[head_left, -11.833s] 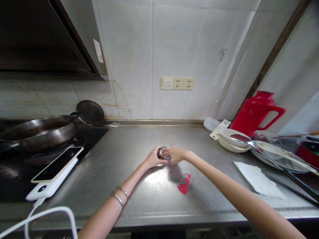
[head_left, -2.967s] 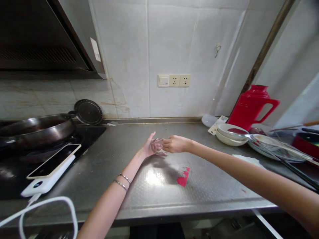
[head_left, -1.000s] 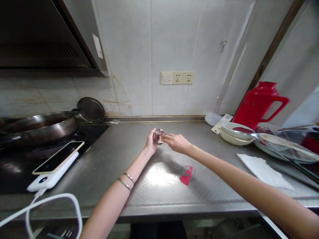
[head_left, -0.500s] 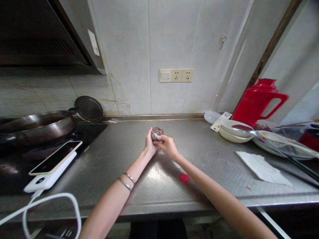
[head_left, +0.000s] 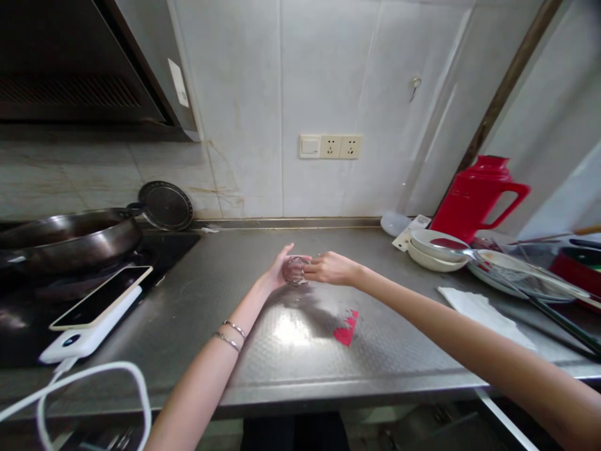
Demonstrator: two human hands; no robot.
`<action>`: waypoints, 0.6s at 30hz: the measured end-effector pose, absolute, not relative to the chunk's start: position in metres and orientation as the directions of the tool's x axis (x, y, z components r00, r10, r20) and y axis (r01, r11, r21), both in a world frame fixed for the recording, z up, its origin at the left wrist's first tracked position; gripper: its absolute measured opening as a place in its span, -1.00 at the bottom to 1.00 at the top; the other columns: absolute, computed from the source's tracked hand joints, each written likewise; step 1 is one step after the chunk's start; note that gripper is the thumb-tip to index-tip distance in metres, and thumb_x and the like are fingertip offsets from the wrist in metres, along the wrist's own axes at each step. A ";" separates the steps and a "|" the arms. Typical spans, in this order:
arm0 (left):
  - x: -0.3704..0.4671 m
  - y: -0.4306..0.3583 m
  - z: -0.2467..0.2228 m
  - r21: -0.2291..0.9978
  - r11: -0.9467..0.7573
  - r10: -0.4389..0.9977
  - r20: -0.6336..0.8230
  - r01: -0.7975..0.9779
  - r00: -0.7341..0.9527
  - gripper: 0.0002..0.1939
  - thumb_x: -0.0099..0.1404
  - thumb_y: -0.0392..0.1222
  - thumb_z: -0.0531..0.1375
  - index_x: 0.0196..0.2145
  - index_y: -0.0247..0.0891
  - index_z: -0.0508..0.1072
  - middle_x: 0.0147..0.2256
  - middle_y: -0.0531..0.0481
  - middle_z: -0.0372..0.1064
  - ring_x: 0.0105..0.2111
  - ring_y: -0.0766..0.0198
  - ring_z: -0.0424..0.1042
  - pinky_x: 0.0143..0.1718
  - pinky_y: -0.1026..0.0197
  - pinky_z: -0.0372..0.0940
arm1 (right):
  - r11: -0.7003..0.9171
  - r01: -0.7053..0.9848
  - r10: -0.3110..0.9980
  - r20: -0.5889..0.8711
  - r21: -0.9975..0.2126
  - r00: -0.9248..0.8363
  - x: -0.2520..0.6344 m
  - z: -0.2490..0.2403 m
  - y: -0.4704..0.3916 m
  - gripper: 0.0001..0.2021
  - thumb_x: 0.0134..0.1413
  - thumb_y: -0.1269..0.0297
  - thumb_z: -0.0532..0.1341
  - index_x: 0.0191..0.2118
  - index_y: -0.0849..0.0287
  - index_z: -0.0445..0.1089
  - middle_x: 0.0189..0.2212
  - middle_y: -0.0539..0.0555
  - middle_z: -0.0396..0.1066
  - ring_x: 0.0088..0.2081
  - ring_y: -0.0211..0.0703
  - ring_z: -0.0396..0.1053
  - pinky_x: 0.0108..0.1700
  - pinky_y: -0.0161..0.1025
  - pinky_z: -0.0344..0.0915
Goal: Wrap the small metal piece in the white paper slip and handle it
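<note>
My left hand (head_left: 277, 269) is closed around a small, round, clear glass-like container (head_left: 295, 270) with dark lines or edges, held just above the steel counter. One left finger or the thumb points up past it. My right hand (head_left: 331, 268) comes in from the right with its fingers pressed together at the container's near right side. Whether those fingers grip the container or something small in it cannot be made out. Below the right forearm lies a red scrap (head_left: 346, 329) with a jagged edge, flat on the counter.
A pan (head_left: 70, 241) sits on the stove at left, near a phone (head_left: 101, 297) on a white power bank (head_left: 89, 326) with a cable. At right stand a red thermos (head_left: 469, 200), stacked bowls (head_left: 436, 254), plates and a white paper napkin (head_left: 483, 316).
The container has tilted and dropped slightly nearer me. My right hand has swung to its right side, with the forearm further right, uncovering the whole red scrap.
</note>
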State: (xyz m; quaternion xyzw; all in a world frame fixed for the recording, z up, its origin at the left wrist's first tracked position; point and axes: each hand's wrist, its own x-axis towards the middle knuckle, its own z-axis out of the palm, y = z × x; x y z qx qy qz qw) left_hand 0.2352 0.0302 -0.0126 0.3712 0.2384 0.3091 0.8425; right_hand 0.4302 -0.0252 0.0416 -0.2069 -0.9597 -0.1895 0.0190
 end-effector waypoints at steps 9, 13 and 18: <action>0.255 0.025 -0.013 0.755 0.375 0.893 -0.139 -0.538 0.428 -0.75 0.18 -0.09 0.15 -0.39 -0.35 0.49 -0.56 -0.04 0.45 -0.66 0.33 0.35 -0.56 0.25 0.27 | 0.696 0.599 0.583 0.176 0.395 -0.793 0.427 0.037 -0.027 -0.75 0.22 0.50 -0.02 -0.12 0.20 0.34 -0.05 0.18 0.36 -0.17 -0.11 0.29 -0.36 -0.28 0.22; 0.263 0.022 -0.016 0.724 0.311 0.941 -0.142 -0.616 0.308 -0.74 0.17 -0.08 0.13 -0.46 -0.34 0.47 -0.57 -0.03 0.45 -0.64 0.33 0.36 -0.61 0.31 0.17 | 0.601 0.738 0.701 0.242 0.307 -0.671 0.408 0.016 -0.047 -0.61 0.05 0.60 0.01 0.02 0.24 0.23 0.08 0.24 0.26 -0.05 0.01 0.25 -0.35 -0.24 0.28; 0.275 0.012 -0.019 0.721 0.140 0.984 -0.024 -0.678 0.178 -0.75 0.13 -0.08 0.13 -0.45 -0.36 0.44 -0.56 -0.05 0.45 -0.58 0.29 0.42 -0.54 0.31 0.22 | 0.486 0.861 0.851 0.304 -0.146 -0.429 0.382 -0.007 -0.066 -0.57 -0.07 0.52 0.06 0.01 0.25 0.21 -0.11 0.22 0.39 -0.25 -0.10 0.37 -0.32 -0.27 0.27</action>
